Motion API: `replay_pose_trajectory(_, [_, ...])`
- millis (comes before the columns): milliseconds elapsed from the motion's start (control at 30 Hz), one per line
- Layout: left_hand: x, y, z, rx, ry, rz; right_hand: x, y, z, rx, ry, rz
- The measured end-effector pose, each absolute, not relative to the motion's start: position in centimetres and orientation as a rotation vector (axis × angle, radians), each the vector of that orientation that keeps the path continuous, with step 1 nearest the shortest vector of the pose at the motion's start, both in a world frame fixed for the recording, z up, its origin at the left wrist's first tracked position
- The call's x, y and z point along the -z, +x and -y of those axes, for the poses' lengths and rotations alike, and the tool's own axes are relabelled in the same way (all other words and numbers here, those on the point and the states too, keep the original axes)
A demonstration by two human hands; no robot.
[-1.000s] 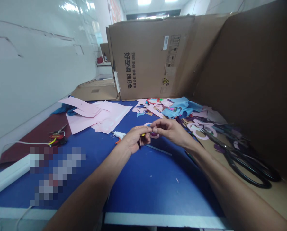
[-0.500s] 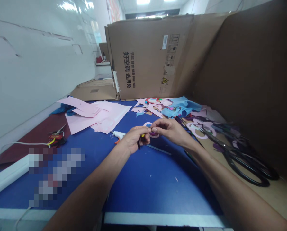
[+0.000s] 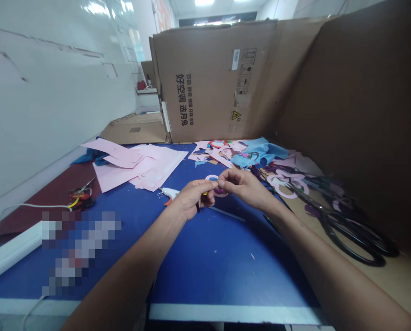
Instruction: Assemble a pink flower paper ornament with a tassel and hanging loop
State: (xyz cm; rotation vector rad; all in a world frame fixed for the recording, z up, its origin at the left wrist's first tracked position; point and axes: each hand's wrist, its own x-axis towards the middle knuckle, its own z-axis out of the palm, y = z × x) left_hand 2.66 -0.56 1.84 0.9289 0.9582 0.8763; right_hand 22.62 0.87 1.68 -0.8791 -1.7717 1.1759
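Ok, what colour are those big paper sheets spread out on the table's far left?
The paper sheets are pale pink, seen best in the head view.

Barely anything has moved in 1 second. The dark strip [image 3: 197, 208] under my left hand [image 3: 191, 198] now shows shorter. At the pinch, my right hand [image 3: 246, 186] has uncurled its fingers [image 3: 226, 177] a touch. My head has turned slightly, so everything sits a little further left.

Bright ceiling light — wall glare, edges warped.
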Motion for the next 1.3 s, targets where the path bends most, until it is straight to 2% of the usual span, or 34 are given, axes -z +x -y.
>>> replay_pose_trajectory(1300, [-1.78, 2.69, 0.54, -0.918, 0.877, -0.946, -1.78, 22.72, -1.02, -1.294, -0.851, 1.737])
